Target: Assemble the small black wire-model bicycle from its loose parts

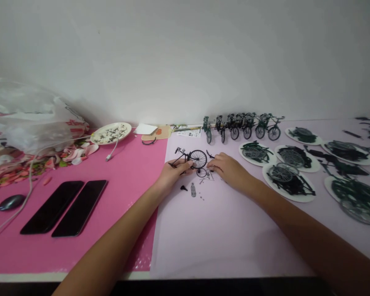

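My left hand (175, 172) grips a small black model bicycle (198, 159) that has a spoked wheel on its right side. Just right of it, the fingers of my right hand (218, 164) are pressed together at a thin curved black part (210, 155); whether they hold it or a smaller piece is unclear. Between and below the hands lie a black ring-shaped part (201, 172), a black saddle-like piece (183, 188), a grey flat part (193, 190) and several tiny bits on the pale sheet (203, 238).
Several assembled model bicycles (260, 130) stand along the wall. White plates (296, 198) of wheels and frames lie right. On the pink surface (126, 181) are two phones (80, 209), a mouse (11, 202), a cable, a plate of small pieces (111, 133) and plastic bags (33, 123).
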{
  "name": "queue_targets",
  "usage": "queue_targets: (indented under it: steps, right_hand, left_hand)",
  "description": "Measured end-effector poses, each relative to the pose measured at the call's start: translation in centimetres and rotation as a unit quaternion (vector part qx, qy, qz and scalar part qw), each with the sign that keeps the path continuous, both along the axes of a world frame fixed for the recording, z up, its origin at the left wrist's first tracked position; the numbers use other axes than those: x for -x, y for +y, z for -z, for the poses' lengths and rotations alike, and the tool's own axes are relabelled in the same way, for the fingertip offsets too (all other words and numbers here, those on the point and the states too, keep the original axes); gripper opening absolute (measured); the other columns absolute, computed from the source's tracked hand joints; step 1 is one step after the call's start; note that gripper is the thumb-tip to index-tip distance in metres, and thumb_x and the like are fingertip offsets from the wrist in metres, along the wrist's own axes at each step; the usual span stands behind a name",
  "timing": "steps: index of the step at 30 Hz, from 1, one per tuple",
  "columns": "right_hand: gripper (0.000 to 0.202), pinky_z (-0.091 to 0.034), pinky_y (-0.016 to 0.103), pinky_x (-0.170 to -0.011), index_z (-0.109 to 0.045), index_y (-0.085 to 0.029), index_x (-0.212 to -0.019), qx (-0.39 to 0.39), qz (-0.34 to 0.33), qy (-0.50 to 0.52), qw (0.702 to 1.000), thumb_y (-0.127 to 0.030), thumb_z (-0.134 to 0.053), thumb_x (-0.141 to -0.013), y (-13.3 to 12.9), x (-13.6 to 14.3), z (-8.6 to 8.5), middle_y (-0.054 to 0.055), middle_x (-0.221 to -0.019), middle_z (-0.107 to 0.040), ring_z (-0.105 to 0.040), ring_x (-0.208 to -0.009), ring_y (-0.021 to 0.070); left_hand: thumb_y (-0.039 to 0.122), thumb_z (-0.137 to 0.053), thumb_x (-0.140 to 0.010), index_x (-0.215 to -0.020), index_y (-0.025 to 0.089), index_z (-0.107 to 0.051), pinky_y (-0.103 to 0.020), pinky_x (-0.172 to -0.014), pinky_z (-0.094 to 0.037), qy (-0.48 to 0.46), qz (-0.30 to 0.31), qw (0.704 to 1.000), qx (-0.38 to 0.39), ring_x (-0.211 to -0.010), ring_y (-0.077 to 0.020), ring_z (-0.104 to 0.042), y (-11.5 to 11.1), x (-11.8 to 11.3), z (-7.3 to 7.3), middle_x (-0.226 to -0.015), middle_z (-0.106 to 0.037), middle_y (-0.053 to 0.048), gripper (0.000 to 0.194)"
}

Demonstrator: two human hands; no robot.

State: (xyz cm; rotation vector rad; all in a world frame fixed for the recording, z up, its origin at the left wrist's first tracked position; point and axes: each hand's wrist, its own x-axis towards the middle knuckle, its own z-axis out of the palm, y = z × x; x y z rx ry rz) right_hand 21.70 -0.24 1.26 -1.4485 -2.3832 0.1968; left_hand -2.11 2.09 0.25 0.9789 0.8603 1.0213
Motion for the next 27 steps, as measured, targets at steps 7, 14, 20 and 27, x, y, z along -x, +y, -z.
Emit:
queue_targets:
  steps: [7,14,20,27]
  right_hand:
    - [0.022,-0.049,0.039,-0.094,-0.080,-0.020,-0.110,0.035,0.000,-0.011,0.999,-0.021,-0.059,-0.102,0.61,-0.64,0.49,0.012,-0.104,-0.074,-0.061,-0.106,0.0283]
    - [0.016,-0.049,0.039,-0.089,-0.077,-0.020,-0.101,0.038,-0.020,0.003,0.999,-0.019,-0.061,-0.101,0.85,-0.86,0.70,0.011,-0.099,-0.072,-0.060,-0.102,0.0280]
    - [0.012,-0.045,0.037,-0.084,-0.071,-0.021,-0.092,0.038,-0.020,0.006,0.999,-0.015,-0.064,-0.099,0.80,-0.82,0.72,0.010,-0.096,-0.070,-0.059,-0.100,0.0279]
    - [0.016,-0.041,0.036,-0.080,-0.064,-0.021,-0.092,0.060,-0.002,0.007,0.998,-0.014,-0.055,-0.102,0.12,-0.53,0.64,0.008,-0.097,-0.064,-0.055,-0.098,0.0267]
  left_hand:
    - [0.038,-0.099,-0.061,-0.069,0.016,-0.062,-0.040,-0.103,-0.058,0.010,-0.006,1.000,0.005,-0.088,-0.0210,-0.077,0.03,-0.08,-0.12,-0.077,-0.071,0.000,0.044]
    - [0.038,-0.100,-0.059,-0.068,0.016,-0.060,-0.039,-0.101,-0.057,0.007,-0.008,1.000,0.006,-0.088,-0.0225,-0.077,0.09,-0.04,0.07,-0.075,-0.069,0.000,0.047]
    - [0.038,-0.099,-0.062,-0.067,0.016,-0.060,-0.039,-0.100,-0.058,0.009,-0.001,1.000,-0.003,-0.088,-0.0219,-0.077,0.24,-0.02,0.24,-0.076,-0.068,0.000,0.045]
    - [0.037,-0.098,-0.063,-0.066,0.016,-0.059,-0.039,-0.101,-0.058,0.009,0.001,1.000,0.001,-0.086,-0.0210,-0.077,0.20,0.03,0.14,-0.073,-0.067,0.001,0.045]
